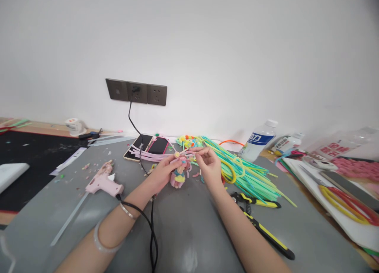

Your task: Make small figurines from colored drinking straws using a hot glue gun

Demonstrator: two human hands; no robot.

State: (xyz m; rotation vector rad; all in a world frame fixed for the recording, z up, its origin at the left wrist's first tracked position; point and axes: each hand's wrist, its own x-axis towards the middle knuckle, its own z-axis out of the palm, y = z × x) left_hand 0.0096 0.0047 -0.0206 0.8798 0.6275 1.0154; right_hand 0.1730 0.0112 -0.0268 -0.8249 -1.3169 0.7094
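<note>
My left hand (162,174) is closed round a small pipe-cleaner figure (179,179) in pink, yellow and blue, held just above the grey mat (183,233). At the figure's upper right, my right hand (209,165) has its thumb and fingertips pinched together. What lies in that pinch, perhaps a thin pink strand, is too small to make out. Behind both hands lie pink pipe cleaners (148,156). A thick bundle of green and yellow pipe cleaners (254,177) spreads to the right of my right hand.
A pink glue gun (103,183) with a black cord lies at left. Yellow-black wire strippers (266,233) rest at right, below a bottle (258,140). Two phones (136,146) lie near the wall. Scissors (343,198) sit on papers at far right. A wall socket (136,92) holds a plug.
</note>
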